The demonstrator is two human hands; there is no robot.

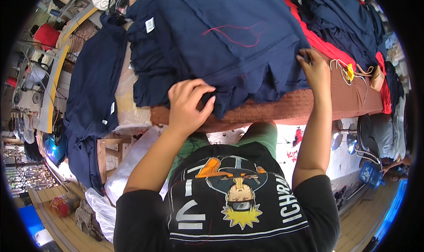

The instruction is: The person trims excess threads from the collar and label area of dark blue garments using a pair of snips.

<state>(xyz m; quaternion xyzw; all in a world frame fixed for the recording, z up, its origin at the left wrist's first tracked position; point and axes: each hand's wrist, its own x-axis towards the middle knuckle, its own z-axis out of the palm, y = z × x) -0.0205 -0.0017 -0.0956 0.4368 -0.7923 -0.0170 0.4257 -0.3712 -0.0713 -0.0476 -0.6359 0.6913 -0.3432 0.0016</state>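
A pile of navy blue fabric pieces (185, 40) is spread over the table in front of me, its near edge rumpled and hanging a little. A loose red thread (234, 38) loops across the top piece. At the near left edge of the pile is my left hand (187, 104), its thumb and fingers apart and nothing seen in it. My right hand (316, 69) is at the pile's right edge with the fingers curled together. Something small and dark shows between them, too small to name. A white label (150, 25) sits on the folded navy stack at the left.
The table's brown cloth (353, 93) shows along the front. Red fabric (316, 40) and more navy fabric (349, 27) lie to the right, near cords with a yellow piece (350, 72). Navy garments (95, 71) hang at left. White plastic bags (132, 163) stand below.
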